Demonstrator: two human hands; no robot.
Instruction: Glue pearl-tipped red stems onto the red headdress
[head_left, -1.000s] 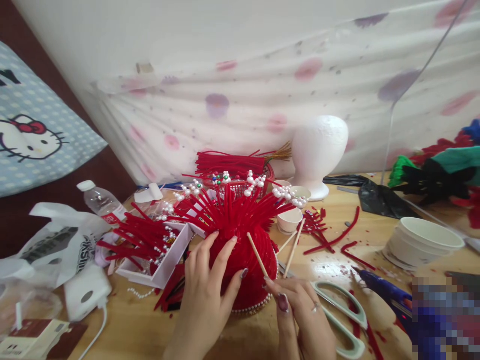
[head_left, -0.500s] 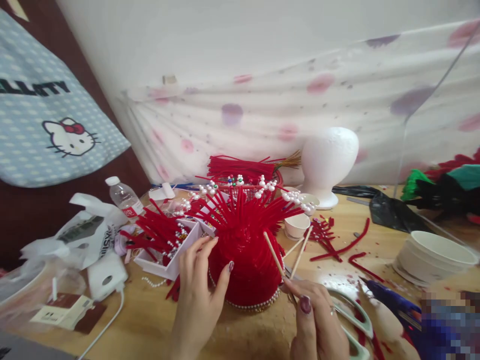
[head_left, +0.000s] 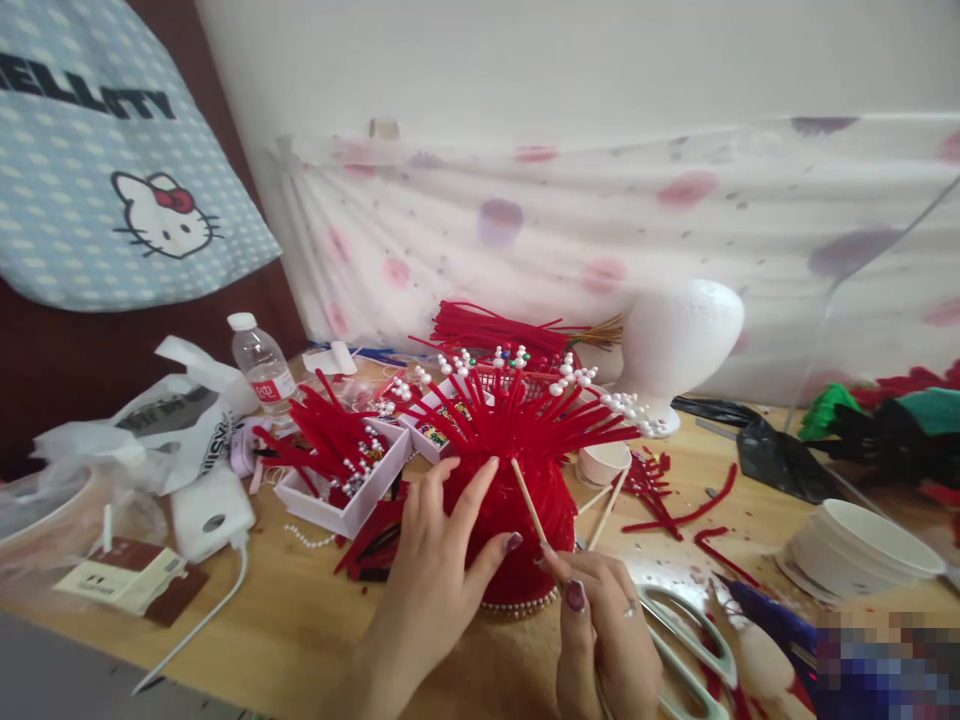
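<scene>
A domed red headpiece [head_left: 559,490] stands in the middle, wound in fuzzy red strands and edged with pearls. Red chenille stems [head_left: 525,415] tipped with white bead clusters fan out from its top. My left hand [head_left: 442,560] rests against its left front, fingers spread, the index fingertip near the base of the stems. Pinched in my right hand [head_left: 604,620] is a thin wooden stick [head_left: 529,503], its tip at the dome's upper front. Pale green scissors [head_left: 724,645] lie beside and partly behind my right hand. Two more sticks [head_left: 607,508] show right of the dome.
Left of the headpiece sits a white box [head_left: 311,508] of beaded red stems, near a bottle [head_left: 262,365] and a white charger-like block [head_left: 210,510]. A white foam head [head_left: 682,340], paper bowls [head_left: 855,555], a black bag [head_left: 776,455] and a blue tool [head_left: 772,620] occupy the right.
My left hand has moved right and up onto the front of the dome. My right hand has brought the stick leftward across the dome's front. The camera view has shifted slightly.
</scene>
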